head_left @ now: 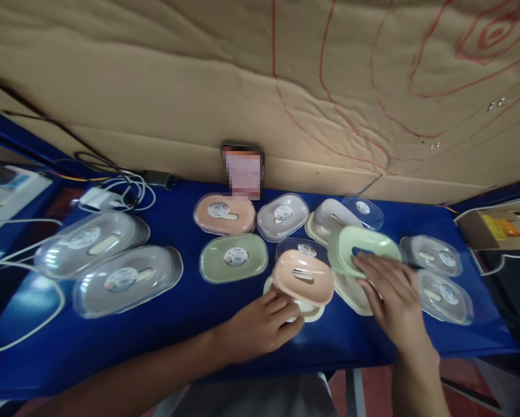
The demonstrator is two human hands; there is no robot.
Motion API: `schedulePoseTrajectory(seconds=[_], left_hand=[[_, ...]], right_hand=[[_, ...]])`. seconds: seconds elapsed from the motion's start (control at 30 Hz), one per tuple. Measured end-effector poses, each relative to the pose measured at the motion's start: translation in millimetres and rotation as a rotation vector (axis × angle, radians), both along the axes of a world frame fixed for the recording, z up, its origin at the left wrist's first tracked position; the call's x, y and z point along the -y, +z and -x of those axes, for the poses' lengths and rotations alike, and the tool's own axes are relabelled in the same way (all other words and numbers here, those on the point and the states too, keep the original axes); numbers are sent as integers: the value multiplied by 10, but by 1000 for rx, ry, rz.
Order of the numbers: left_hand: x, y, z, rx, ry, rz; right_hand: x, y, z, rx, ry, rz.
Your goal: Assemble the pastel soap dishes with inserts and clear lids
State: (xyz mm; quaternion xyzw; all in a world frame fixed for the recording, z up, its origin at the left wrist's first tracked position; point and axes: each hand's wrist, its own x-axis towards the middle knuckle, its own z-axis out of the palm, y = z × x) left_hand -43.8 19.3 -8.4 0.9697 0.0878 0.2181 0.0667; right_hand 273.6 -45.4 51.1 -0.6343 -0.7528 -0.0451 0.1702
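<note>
My left hand (260,324) grips a pink soap-dish insert (302,276) by its near edge, over a cream base (308,313) on the blue table (177,324). My right hand (390,295) holds a pale green insert (362,248), tilted, above another cream base (351,292). Closed dishes lie further back: a pink one (224,214), a green one (234,258) and a grey one (282,216).
Two stacks of clear lids (92,238) (127,279) lie at left. More clear-lidded dishes (431,255) (445,295) sit at right. A phone (242,171) leans on the cardboard wall (286,87). Cables and a charger (99,197) lie at back left.
</note>
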Motion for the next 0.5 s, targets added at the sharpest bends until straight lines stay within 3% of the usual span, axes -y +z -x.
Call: schedulePoseTrajectory(seconds=[0.2, 0.3, 0.4, 0.5], left_hand=[[-14, 32, 47, 71, 10, -48], [-45, 50, 67, 79, 19, -66], [-59, 60, 82, 79, 15, -73], [-55, 54, 102, 67, -17, -71]], right_hand=[[-775, 77, -103, 72, 22, 23], [-885, 160, -170, 63, -6, -40], [-552, 257, -456, -1, -154, -133], [151, 141, -996, -70, -362, -125]])
